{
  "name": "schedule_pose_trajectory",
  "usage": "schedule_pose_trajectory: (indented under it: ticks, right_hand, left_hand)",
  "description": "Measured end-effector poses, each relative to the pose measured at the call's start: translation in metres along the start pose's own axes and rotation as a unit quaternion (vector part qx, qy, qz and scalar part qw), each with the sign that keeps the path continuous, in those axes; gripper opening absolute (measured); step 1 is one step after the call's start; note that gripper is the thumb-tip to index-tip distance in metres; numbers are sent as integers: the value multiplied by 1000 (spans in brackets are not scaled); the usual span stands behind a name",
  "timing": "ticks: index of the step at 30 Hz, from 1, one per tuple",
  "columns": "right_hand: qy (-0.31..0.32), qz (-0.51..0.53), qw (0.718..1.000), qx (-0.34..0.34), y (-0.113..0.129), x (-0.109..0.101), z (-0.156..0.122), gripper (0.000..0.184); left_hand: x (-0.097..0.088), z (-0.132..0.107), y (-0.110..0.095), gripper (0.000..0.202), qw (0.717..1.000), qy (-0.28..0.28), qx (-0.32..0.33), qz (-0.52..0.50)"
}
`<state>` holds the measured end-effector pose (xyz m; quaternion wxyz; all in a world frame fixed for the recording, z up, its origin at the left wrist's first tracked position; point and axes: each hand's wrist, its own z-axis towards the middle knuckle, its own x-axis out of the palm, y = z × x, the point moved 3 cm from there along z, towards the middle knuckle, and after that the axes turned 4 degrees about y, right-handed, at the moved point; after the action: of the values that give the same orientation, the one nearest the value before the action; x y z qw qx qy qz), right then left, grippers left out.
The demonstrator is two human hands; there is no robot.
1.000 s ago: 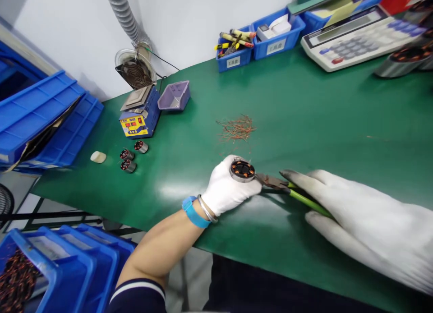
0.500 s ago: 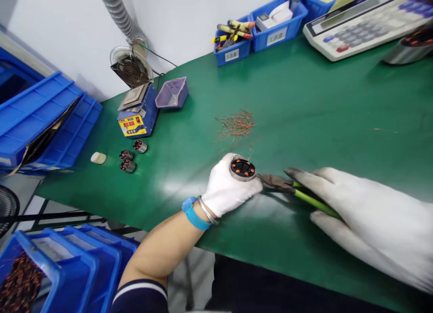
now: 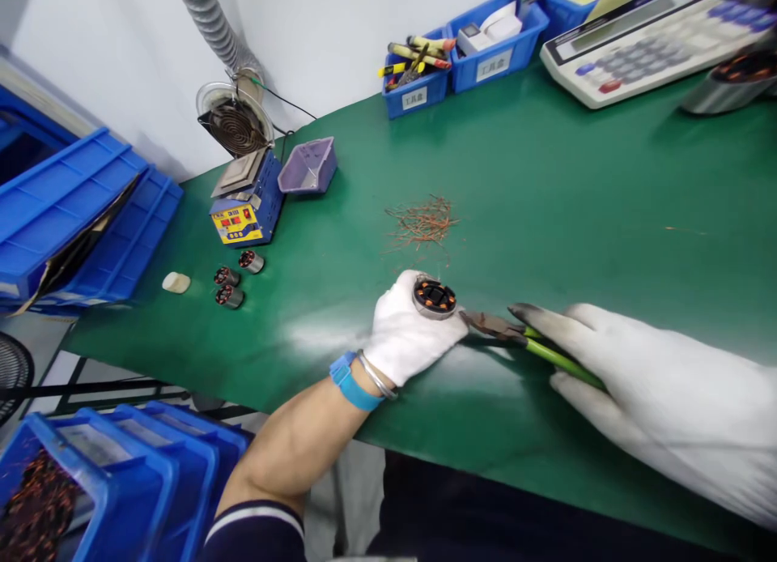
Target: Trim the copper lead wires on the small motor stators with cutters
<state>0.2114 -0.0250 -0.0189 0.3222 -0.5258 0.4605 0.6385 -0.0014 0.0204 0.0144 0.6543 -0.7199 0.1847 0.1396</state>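
Clearly, the same three Chinese characters, 工具盒, can be read on white labels of two small blue plastic boxes (image 3: 397,105) at the back of the green bench (image 3: 546,189). On the blue device with a yellow front panel (image 3: 239,226) there is also some print, but it is too small for me to read.

The left one of these boxes contains yellow stick-shaped tools with red ends (image 3: 434,57); the right one contains white objects (image 3: 503,23). In a large blue plastic bin (image 3: 130,485) at the lower left lie many dark, copper-coloured pieces (image 3: 37,497).

The left hand (image 3: 401,339), in a white glove, is bent at the wrist, and its grip is closed around a round metal core with black top and copper windings (image 3: 435,297), above the front part of the bench, near a loose pile of thin copper wires (image 3: 428,220). The right hand (image 3: 661,392), also gloved, has its grip around the pliers with green handles (image 3: 496,326). Their tips are at the left hand's fingers; whether they touch, I cannot tell.
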Motion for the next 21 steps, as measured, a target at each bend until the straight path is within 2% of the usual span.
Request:
schedule_pose_trajectory:
  ticks: [6, 9, 16, 21]
  right_hand:
    - [-35, -13, 998, -45, 18, -12, 7, 45]
    - [-30, -19, 999, -35, 20, -12, 10, 45]
    - [39, -28, 999, 12, 13, 0, 9, 45]
    - [10, 24, 1000, 13, 9, -7, 11, 52]
  left_hand:
    - [1, 2, 3, 28, 999, -14, 40, 24]
    - [2, 2, 4, 28, 998, -18, 43, 40]
    - [3, 3, 5, 27, 998, -25, 41, 41]
    - [3, 3, 2, 32, 1000, -23, 6, -5]
